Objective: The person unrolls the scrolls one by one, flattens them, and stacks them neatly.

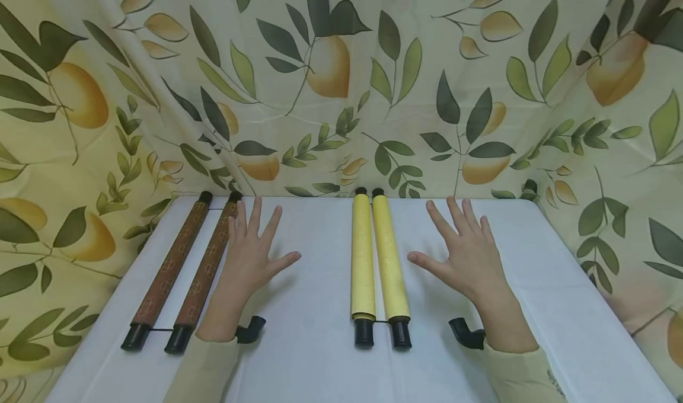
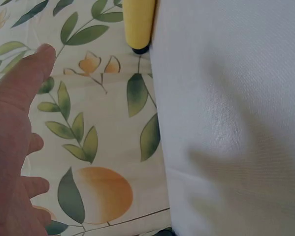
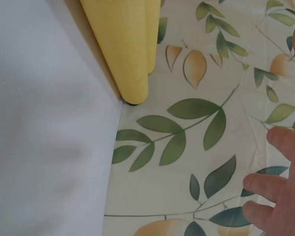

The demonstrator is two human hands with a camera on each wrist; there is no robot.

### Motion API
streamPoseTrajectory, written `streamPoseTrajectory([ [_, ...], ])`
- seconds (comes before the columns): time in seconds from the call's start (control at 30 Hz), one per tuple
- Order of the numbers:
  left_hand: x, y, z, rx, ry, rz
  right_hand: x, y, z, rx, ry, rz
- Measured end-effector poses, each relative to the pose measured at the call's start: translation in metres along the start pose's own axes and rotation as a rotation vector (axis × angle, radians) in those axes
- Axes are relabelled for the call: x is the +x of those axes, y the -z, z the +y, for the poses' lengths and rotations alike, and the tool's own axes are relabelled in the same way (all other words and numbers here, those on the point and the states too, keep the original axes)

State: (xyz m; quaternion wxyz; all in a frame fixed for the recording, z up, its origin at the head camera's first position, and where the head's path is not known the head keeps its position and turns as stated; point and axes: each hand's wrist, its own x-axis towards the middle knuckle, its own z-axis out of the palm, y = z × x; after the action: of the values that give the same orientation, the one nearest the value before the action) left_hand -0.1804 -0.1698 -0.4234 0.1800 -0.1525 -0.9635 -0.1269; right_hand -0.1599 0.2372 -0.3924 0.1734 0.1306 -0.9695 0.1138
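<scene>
My left hand hovers with fingers spread, its outline overlapping the right roll of a brown patterned scroll in the head view. That scroll is wound on two parallel rods with black end knobs. A yellow scroll, also wound as two side-by-side rolls with black knobs, lies between my hands. To its right my right hand is held up, fingers spread and holding nothing. Part of the yellow scroll shows at the top of the right wrist view, apart from the fingers.
Both scrolls lie on a white-covered table. A curtain printed with leaves and fruit hangs behind the table and along its sides. A black wrist-camera mount sits at the left wrist, and another mount at the right.
</scene>
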Motion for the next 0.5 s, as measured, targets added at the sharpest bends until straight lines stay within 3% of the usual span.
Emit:
streamPoseTrajectory([
  [0.2,0.0,-0.001,0.001,-0.013,-0.018,-0.02,0.0,-0.001,-0.003,0.022,0.01,-0.005],
  [0.3,0.002,-0.001,0.01,-0.015,-0.03,-0.046,0.002,-0.004,-0.006,0.066,0.056,0.001],
  [0.4,-0.002,-0.009,0.033,-0.035,-0.064,-0.084,0.0,-0.012,-0.014,0.139,0.143,-0.047],
  [0.5,-0.009,-0.021,0.064,-0.084,-0.181,-0.149,-0.005,-0.025,-0.025,0.197,0.249,-0.167],
])
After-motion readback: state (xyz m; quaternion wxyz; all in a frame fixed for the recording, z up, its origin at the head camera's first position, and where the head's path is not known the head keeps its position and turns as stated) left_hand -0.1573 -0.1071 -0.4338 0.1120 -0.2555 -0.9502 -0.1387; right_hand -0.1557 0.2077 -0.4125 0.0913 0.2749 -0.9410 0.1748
